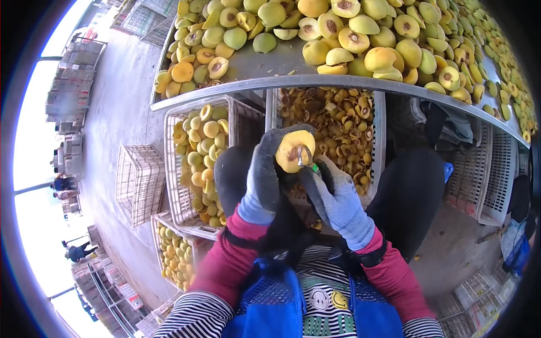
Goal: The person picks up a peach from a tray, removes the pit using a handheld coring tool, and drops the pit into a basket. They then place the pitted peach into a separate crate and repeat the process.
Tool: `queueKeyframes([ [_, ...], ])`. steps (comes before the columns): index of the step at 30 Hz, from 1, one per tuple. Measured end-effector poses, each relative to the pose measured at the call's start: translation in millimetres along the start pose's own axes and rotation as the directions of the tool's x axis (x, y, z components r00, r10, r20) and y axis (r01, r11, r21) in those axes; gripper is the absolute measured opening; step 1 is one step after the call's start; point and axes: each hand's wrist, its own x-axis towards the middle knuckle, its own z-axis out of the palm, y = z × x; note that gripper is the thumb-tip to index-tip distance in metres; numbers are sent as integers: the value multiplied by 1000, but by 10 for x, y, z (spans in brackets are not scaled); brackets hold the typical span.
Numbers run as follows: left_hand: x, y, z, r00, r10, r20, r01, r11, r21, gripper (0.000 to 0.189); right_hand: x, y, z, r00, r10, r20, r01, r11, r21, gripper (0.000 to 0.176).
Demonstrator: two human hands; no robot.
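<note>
My left hand (262, 172), in a grey-blue coated glove, is closed round a yellow peach half (289, 147) with its cut face up. My right hand (337, 198), gloved alike, grips a pitting knife (305, 153) with a curved metal loop and a bit of green at the handle. The loop is against the brown centre of the cut face. Most of the handle is hidden by my fingers. Both hands are above my lap, in front of a crate (380, 146) filled with small brown-yellow peach pieces.
A metal table (256, 63) piled with peach halves spans the front. A crate of peach halves (170, 155) stands left, with another crate (159, 248) nearer me. A white crate (140, 183) sits farther left. Stacked crates (487, 174) are right. People (79, 250) are in the distance at left.
</note>
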Motion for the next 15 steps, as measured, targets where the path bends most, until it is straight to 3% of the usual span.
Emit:
queueKeyframes([
  [1, -3, -85, 1, 984, 152, 90, -159, 984, 75, 46, -21, -67, -28, 997, 69, 37, -66, 994, -82, 18],
  [2, -62, -132, 20, 986, 164, -20, -157, 969, 190, 48, -45, -73, -9, 997, 66, 38, -63, 994, -85, 18],
  [4, -103, -221, -3, 949, 313, 40, -309, 896, 317, 42, -117, -77, 37, 996, -85, -22, 83, 992, -93, 17],
  [5, -119, -278, -95, 953, 298, 43, -298, 912, 280, 38, -139, -82, 46, 996, -86, -23, 83, 992, -96, 17],
  [6, -129, -319, -108, 954, 297, 41, -297, 914, 275, 38, -167, -86, 50, 983, -182, -36, 170, 960, -222, 17],
  [7, -152, -362, -104, 896, 439, 68, -433, 829, 355, 36, -199, -97, 55, 961, -275, -34, 248, 906, -343, 17],
  [8, -164, -385, -90, 814, 571, 110, -557, 712, 426, 34, -202, -120, 57, 961, -276, -32, 249, 905, -345, 17],
  [9, -147, -356, -49, 892, 453, 11, -430, 838, 336, 35, -178, -152, 59, 978, -201, -53, 184, 957, -226, 17],
  [12, -88, -387, -203, 865, 489, 114, -486, 755, 441, 37, -210, -84, 117, 996, -77, -49, 76, 997, -4, 17],
  [14, -152, -381, -148, 864, 495, 86, -487, 782, 390, 39, -289, -72, 117, 999, -29, -25, 31, 996, 88, 18],
  [15, -158, -335, -132, 867, 479, 134, -484, 749, 453, 37, -314, -154, 90, 961, 262, 91, -277, 898, 341, 23],
])
